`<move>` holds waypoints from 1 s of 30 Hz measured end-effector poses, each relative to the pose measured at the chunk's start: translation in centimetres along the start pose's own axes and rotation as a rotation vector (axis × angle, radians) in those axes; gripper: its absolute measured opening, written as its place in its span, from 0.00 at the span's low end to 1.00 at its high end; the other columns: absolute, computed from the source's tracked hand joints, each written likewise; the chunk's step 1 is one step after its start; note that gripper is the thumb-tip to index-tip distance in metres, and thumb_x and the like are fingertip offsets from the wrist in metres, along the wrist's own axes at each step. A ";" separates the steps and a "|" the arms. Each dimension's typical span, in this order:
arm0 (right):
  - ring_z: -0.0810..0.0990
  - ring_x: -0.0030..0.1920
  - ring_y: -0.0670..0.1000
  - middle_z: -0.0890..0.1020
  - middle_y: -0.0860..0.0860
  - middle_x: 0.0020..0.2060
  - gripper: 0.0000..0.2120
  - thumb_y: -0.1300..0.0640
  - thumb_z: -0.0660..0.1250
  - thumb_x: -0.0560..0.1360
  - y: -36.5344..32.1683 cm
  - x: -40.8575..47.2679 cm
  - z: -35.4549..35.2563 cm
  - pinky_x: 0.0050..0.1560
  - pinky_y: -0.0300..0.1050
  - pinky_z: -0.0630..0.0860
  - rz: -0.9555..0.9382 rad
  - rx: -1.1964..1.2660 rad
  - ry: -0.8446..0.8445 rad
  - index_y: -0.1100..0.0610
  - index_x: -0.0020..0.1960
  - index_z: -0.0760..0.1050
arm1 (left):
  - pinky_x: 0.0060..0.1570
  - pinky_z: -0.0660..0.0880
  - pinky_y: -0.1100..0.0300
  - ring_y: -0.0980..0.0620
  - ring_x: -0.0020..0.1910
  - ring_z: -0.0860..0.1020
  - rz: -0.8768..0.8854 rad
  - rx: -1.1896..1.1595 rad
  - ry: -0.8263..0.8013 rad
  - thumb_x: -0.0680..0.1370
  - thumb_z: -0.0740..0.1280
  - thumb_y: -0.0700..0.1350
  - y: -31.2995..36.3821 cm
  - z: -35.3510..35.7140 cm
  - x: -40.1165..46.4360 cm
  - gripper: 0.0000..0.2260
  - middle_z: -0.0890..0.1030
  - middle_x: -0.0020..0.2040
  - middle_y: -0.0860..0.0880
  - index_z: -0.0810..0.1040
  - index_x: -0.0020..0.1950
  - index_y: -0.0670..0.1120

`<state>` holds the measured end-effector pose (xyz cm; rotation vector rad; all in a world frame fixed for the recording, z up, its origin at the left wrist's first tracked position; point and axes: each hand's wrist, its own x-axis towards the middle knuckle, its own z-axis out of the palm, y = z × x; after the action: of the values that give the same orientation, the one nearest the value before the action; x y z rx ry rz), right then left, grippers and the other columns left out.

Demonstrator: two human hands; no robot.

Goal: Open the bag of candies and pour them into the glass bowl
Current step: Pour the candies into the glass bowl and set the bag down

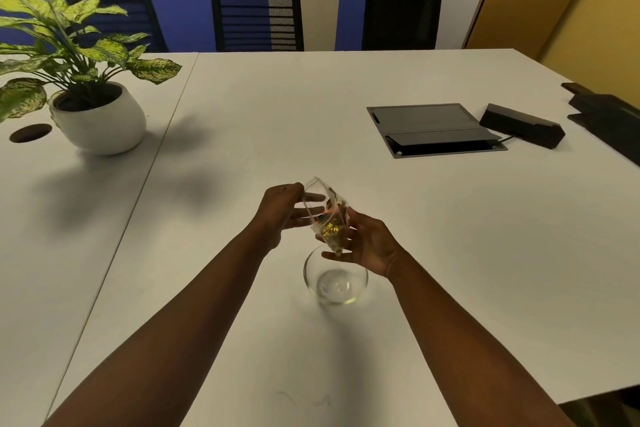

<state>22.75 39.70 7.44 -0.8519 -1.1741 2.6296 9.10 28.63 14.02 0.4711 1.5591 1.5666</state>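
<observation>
A clear plastic bag of candies (327, 218) hangs tilted between my hands, with gold-wrapped candies bunched in its lower end. My left hand (282, 211) pinches the bag's upper edge. My right hand (363, 243) cups and grips the lower, filled part. Directly below and slightly nearer me stands the glass bowl (335, 279) on the white table (450, 253); I see no candies in it. The bag's lower tip hovers just over the bowl's far rim.
A potted plant in a white pot (100, 118) stands at the far left beside a round cable hole (30, 133). A grey cable hatch (434, 128) and a black box (523, 125) lie at the far right. Black chairs line the table's far edge.
</observation>
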 end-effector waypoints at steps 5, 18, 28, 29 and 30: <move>0.81 0.46 0.53 0.82 0.53 0.45 0.07 0.59 0.69 0.70 -0.1 -0.6 -1.8 0.37 0.48 0.83 -0.071 -0.177 0.112 0.54 0.49 0.79 | 0.35 0.81 0.59 0.47 0.38 0.82 -0.061 -0.039 0.011 0.76 0.59 0.34 -2.2 -0.2 0.0 0.11 0.83 0.44 0.43 0.65 0.36 0.46; 0.77 0.51 0.53 0.79 0.52 0.48 0.22 0.61 0.75 0.67 0.3 -1.5 -3.5 0.48 0.44 0.75 -0.159 -0.921 0.354 0.57 0.59 0.75 | 0.55 0.71 0.54 0.49 0.52 0.75 -0.311 0.356 -0.105 0.76 0.61 0.35 -6.6 0.7 -0.9 0.14 0.79 0.52 0.44 0.75 0.61 0.40; 0.78 0.47 0.51 0.80 0.56 0.48 0.24 0.60 0.78 0.63 -0.1 -1.8 -2.6 0.36 0.39 0.78 -0.169 -1.184 0.340 0.59 0.57 0.78 | 0.51 0.77 0.49 0.46 0.57 0.73 -0.361 0.472 -0.153 0.76 0.64 0.37 -7.3 0.6 -1.2 0.17 0.75 0.56 0.39 0.74 0.64 0.38; 0.78 0.49 0.51 0.81 0.57 0.49 0.23 0.60 0.78 0.63 -0.2 -1.8 -2.6 0.37 0.37 0.77 -0.175 -1.203 0.338 0.60 0.56 0.79 | 0.53 0.76 0.48 0.45 0.59 0.73 -0.368 0.475 -0.156 0.76 0.64 0.36 -7.3 0.6 -1.2 0.18 0.75 0.58 0.38 0.73 0.66 0.38; 0.79 0.50 0.51 0.82 0.58 0.50 0.21 0.61 0.78 0.64 -0.3 -1.9 -2.5 0.39 0.37 0.76 -0.182 -1.220 0.335 0.60 0.56 0.79 | 0.54 0.76 0.48 0.43 0.62 0.73 -0.373 0.479 -0.159 0.76 0.64 0.36 -7.2 0.6 -1.3 0.19 0.74 0.61 0.37 0.71 0.67 0.38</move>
<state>25.65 40.86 7.14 -1.1417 -2.5392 1.3233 12.46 26.99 7.69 0.5135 1.7760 0.8519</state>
